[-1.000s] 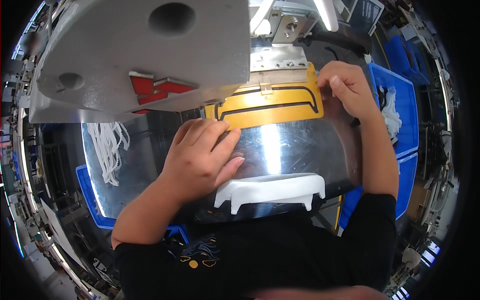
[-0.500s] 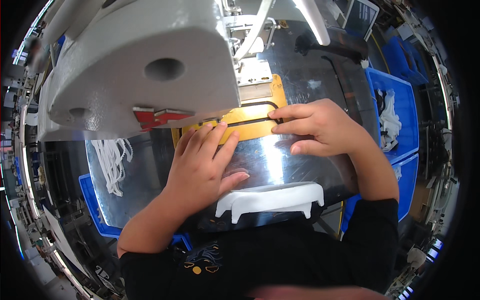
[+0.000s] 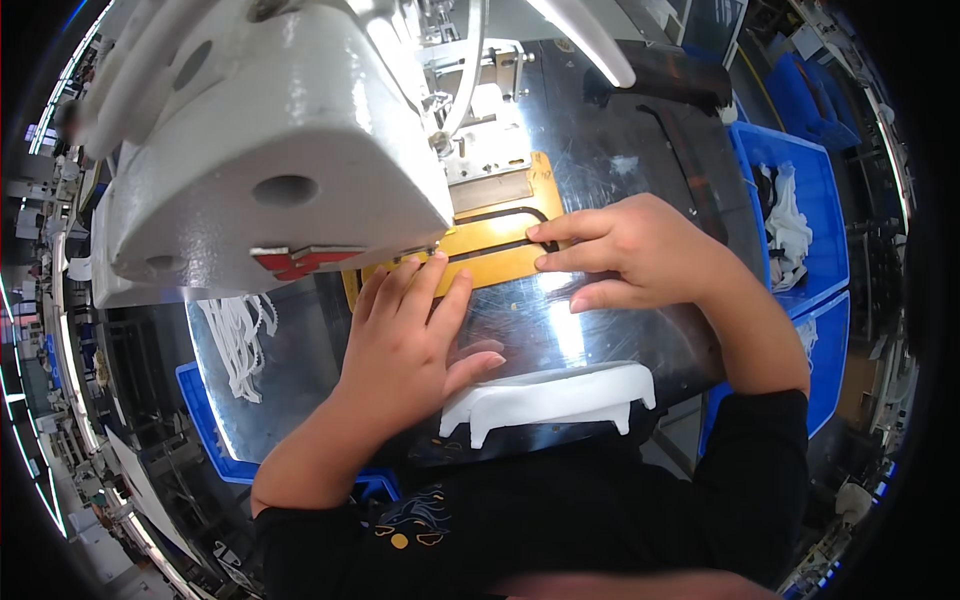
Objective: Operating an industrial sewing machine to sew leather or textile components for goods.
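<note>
A flat yellow plate with a black-edged, rounded slot lies on the metal worktop, partly beneath a grey sewing machine head. My left hand rests its spread fingertips on the plate's near left part, close under the machine. On the plate's right end lie the fingertips of my right hand, with the thumb apart over the worktop. Neither hand grips anything. A metal clamp foot sits over the far part of the plate. Nearer my body is a white piece, curved and with short leg-like tabs.
White strips hang in a bunch at the worktop's left. Blue bins with white and dark cloth stand to the right; another blue bin is at lower left. A white tube-shaped bar reaches over the far side.
The whole view has shifted a little, with the machine head appearing farther left. Both hands remain on the yellow plate in nearly the same pose.
</note>
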The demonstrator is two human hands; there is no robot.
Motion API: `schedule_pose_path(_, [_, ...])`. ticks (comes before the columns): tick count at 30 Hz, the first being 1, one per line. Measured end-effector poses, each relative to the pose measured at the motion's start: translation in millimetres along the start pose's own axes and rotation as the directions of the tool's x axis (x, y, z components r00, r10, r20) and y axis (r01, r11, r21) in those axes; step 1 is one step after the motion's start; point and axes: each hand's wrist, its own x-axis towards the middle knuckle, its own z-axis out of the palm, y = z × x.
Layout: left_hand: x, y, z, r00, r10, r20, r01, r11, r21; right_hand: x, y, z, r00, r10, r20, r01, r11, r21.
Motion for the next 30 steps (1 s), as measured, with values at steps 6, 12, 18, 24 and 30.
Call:
schedule_pose_path(6, [4.1,-2.5,0.6,1.000,0.016,0.019,-0.015,0.999,-0.034,1.9,-0.2,0.4,0.999,-0.041,-0.023,0.039,0.998,-0.047])
schedule_pose_path(12, [3.8,3.1,3.1,0.999,0.005,0.048,-0.004,0.999,-0.038,3.7,-6.4,-0.5,0.995,-0.100,-0.030,0.097,0.991,-0.095])
schedule_pose_path(18, [10.5,9.8,3.5,0.998,0.017,0.057,-0.012,0.996,-0.088,5.5,-6.5,9.1,0.984,-0.155,-0.083,0.144,0.982,-0.121])
schedule_pose_path(24, [13.2,8.0,5.1,0.994,0.087,0.074,-0.078,0.990,-0.114,6.7,-7.0,12.5,0.983,-0.171,-0.065,0.158,0.974,-0.165])
schedule_pose_path(30, [7.5,11.7,3.6,0.990,0.118,0.077,-0.104,0.980,-0.170,7.4,-12.6,5.4,0.990,-0.126,-0.060,0.113,0.976,-0.187])
